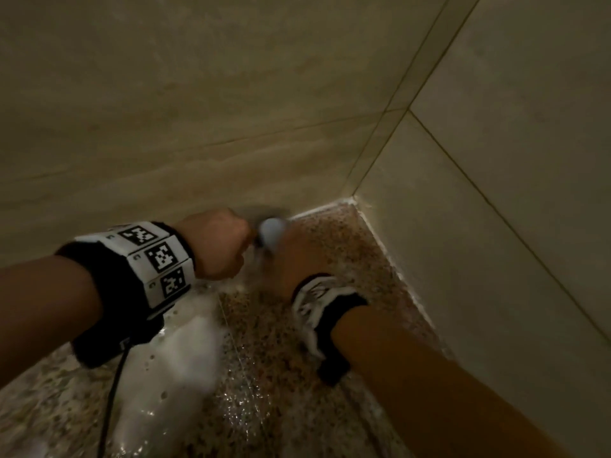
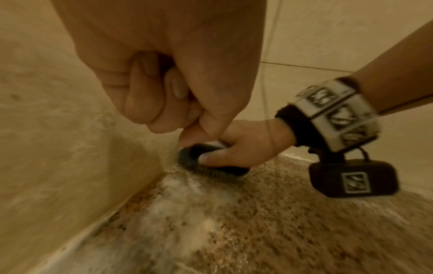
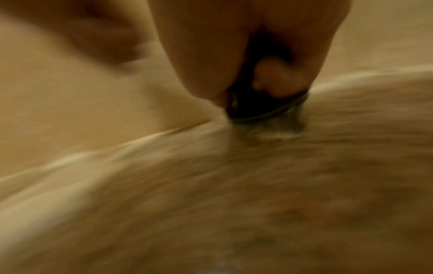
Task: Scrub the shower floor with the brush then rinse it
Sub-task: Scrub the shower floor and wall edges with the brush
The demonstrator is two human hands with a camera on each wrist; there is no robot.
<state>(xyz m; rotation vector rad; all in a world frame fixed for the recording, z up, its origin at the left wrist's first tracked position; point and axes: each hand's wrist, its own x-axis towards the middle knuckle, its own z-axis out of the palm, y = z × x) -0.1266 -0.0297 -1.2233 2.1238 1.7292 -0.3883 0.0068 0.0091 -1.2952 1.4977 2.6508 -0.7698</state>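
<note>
My right hand (image 1: 294, 256) grips a dark scrub brush (image 1: 272, 228) with a pale top. It presses the bristles onto the speckled brown shower floor (image 1: 264, 352) close to the base of the wall. The left wrist view shows this right hand (image 2: 236, 148) wrapped over the brush (image 2: 211, 165). In the blurred right wrist view, thumb and fingers clamp the brush (image 3: 257, 111) against the floor (image 3: 257, 204). My left hand (image 1: 221, 246) is a fist just left of the brush, and that hand (image 2: 178, 103) has its fingers curled into the palm with nothing seen in it.
White foam (image 1: 178, 352) lies on the wet floor below my left wrist, and the foam (image 2: 178, 194) trails back from the brush. Beige tiled walls (image 1: 198, 110) meet at a corner (image 1: 353, 198) just right of the hands. A black cable (image 1: 112, 391) hangs from my left wristband.
</note>
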